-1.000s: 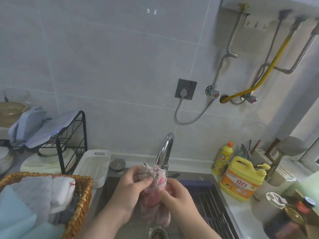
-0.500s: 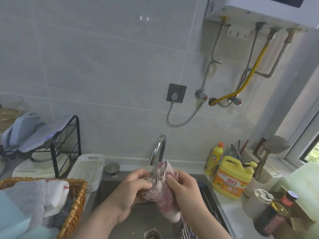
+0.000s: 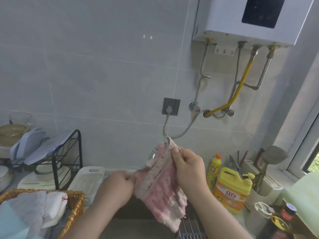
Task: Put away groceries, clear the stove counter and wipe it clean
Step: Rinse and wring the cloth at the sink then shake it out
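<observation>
While the one white box-shaped water heater hangs on the wall high above the right hand, the one woven wicker basket sits low to the left of the left hand; the single ragged pink-and-white cloth hangs spread between the two hands, its top corner above the right knuckles, its frayed bottom below both wrists; the right hand pinches the upper edge between thumb and curled fingers; the left hand, blurred, is clenched round the cloth's left edge; one white rectangular plastic tray lies just left of the left hand; right of the right hand stand one large yellow plastic detergent jug and, behind it, one slim yellow bottle with an orange cap.
</observation>
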`<state>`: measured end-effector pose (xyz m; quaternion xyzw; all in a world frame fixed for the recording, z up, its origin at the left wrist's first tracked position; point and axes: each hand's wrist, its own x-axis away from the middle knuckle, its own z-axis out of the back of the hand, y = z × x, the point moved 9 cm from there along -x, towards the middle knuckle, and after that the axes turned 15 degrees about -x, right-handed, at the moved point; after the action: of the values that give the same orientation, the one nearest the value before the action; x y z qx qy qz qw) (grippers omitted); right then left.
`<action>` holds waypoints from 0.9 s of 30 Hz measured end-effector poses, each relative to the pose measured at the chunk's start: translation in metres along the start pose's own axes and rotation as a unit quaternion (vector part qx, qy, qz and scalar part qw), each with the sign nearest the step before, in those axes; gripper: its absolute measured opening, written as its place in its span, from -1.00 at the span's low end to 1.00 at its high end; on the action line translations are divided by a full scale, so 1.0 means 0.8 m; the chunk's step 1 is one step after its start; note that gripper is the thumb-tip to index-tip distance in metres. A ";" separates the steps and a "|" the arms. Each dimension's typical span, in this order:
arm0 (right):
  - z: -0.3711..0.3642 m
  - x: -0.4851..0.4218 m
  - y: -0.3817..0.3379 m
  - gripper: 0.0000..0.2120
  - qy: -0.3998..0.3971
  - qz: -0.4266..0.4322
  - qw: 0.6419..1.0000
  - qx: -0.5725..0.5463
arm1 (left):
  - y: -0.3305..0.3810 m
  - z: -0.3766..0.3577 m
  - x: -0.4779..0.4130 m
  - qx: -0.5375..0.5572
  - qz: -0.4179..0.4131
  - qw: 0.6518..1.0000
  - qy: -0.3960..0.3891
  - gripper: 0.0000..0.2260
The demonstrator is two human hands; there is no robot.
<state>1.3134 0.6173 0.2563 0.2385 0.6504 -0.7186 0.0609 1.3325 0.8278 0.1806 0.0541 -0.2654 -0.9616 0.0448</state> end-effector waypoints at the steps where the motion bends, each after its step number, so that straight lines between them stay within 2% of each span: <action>1: 0.006 -0.006 -0.008 -0.63 -0.001 0.000 1.000 -0.010 | 0.005 0.021 -0.001 -0.021 -0.004 0.998 0.052 -0.64; 3: 0.019 -0.020 -0.019 -0.58 -0.002 -0.019 0.998 -0.052 | 0.010 0.049 -0.006 -0.026 0.002 0.995 0.093 -0.70; 7: 0.025 -0.045 -0.028 -0.54 -0.027 -0.040 0.995 -0.086 | 0.034 0.051 -0.012 -0.153 -0.008 0.988 0.006 -0.76; 8: 0.021 -0.050 -0.033 -0.51 -0.037 -0.036 0.994 -0.092 | 0.047 0.051 -0.010 -0.135 -0.026 0.991 0.006 -0.77; 9: 0.017 -0.053 -0.037 -0.48 -0.046 -0.031 0.994 -0.096 | 0.063 0.053 -0.005 -0.063 -0.049 0.997 0.006 -0.78; 10: 0.012 -0.055 -0.042 -0.45 -0.055 -0.025 0.993 -0.097 | 0.082 0.053 0.001 0.047 -0.066 0.997 -0.013 -0.63; 11: 0.008 -0.057 -0.047 -0.43 -0.061 -0.020 0.994 -0.094 | 0.101 0.054 0.006 0.173 -0.074 0.982 -0.030 -0.47; 12: 0.004 -0.058 -0.052 -0.42 -0.067 -0.014 0.993 -0.091 | 0.118 0.057 0.008 0.262 -0.078 0.961 -0.043 -0.41; 13: 0.002 -0.058 -0.057 -0.46 -0.073 -0.009 0.993 -0.089 | 0.132 0.058 0.007 0.313 -0.094 0.944 -0.050 -0.48; 15: 0.003 -0.060 -0.059 -0.61 -0.078 -0.009 0.993 -0.092 | 0.154 0.060 0.009 0.346 -0.123 0.928 -0.070 -0.84; 16: 0.005 -0.061 -0.060 -0.67 -0.082 -0.013 0.992 -0.094 | 0.160 0.060 0.009 0.354 -0.129 0.923 -0.077 -0.93; 18: 0.013 -0.064 -0.060 -0.71 -0.089 -0.019 0.992 -0.091 | 0.166 0.064 0.005 0.346 -0.136 0.926 -0.058 -0.86; 24: 0.047 -0.070 -0.065 -0.60 -0.088 -0.015 0.993 -0.073 | 0.182 0.075 -0.002 0.383 -0.121 0.915 -0.027 -0.75; 27: 0.060 -0.070 -0.067 -0.61 -0.105 -0.007 0.993 -0.060 | 0.181 0.089 -0.013 0.363 -0.112 0.925 0.033 -0.74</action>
<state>1.3285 0.5667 0.3300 0.1533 0.6837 -0.7000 0.1380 1.3419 0.7411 0.3165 0.1278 -0.5868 -0.7959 -0.0766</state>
